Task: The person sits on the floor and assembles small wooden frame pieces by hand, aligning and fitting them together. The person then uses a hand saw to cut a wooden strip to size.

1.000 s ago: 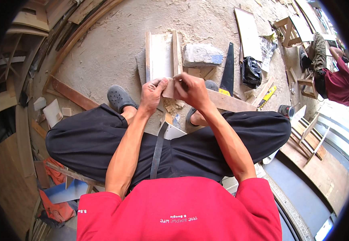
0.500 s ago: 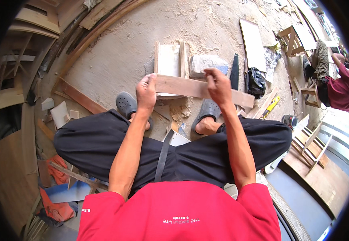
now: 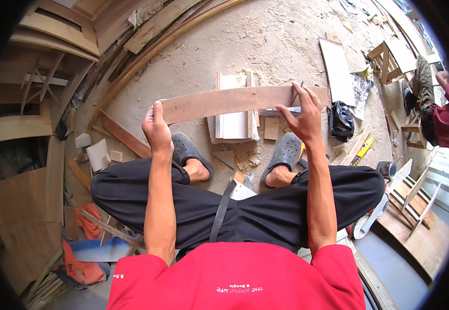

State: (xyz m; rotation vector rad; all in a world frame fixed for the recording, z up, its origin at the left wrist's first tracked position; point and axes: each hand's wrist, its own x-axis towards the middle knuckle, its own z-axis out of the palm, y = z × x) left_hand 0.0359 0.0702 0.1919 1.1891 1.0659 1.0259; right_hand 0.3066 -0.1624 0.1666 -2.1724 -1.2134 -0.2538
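Note:
A flat, reddish-brown wooden board point(image 3: 214, 105) is held up crosswise before me, above the floor. My left hand point(image 3: 157, 132) is closed round its left end, thumb on top. Near the other end, my right hand point(image 3: 305, 116) lies over the board with thumb and fingers apart. A thin dark sliver shows by those fingertips; I cannot make out what it is. Below and behind the board, between my clogs and beyond, stands a pale block point(image 3: 233, 125) with layered wooden strips along its sides.
A black plastic bag point(image 3: 342, 121) and a long white panel point(image 3: 335, 70) lie right of the board. A yellow tool point(image 3: 362, 151) and a can point(image 3: 387, 169) are near my right knee. Long timbers point(image 3: 147, 59) line the left. Another person point(image 3: 436, 113) sits far right.
The board has risen and swung from a downward slope to nearly level, slightly higher at its right end. My right hand's fingers have spread from a pinch. The view has shifted.

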